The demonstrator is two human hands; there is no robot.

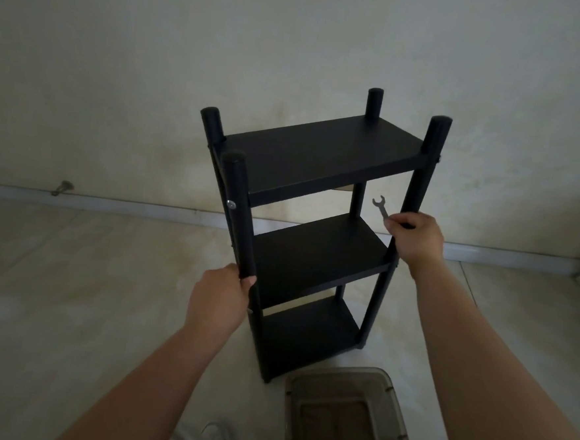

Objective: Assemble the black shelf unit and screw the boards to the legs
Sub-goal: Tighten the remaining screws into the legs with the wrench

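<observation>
On the pale floor before you, the black shelf unit (pixel 314 242) stands upright, long axis vertical and leaning slightly left at the top.

Nearest you, just below the unit's foot, sits a clear plastic box (pixel 347 416), its far edge almost touching the near leg; bare floor (pixel 88 291) opens wide to the unit's left and right. Your left hand (pixel 219 306) grips the near-left leg (pixel 239 216) low, fingers curled round it, beneath a silver bolt head (pixel 230 204). Your right hand (pixel 414 239) wraps the near-right leg (pixel 418 184) at the middle board (pixel 317 252) while pinching a small flat wrench (pixel 380 208), its open end pointing up. Three boards lie level between four legs. Behind the unit, the wall (pixel 293 48) and its baseboard (pixel 111 202) stand near.
</observation>
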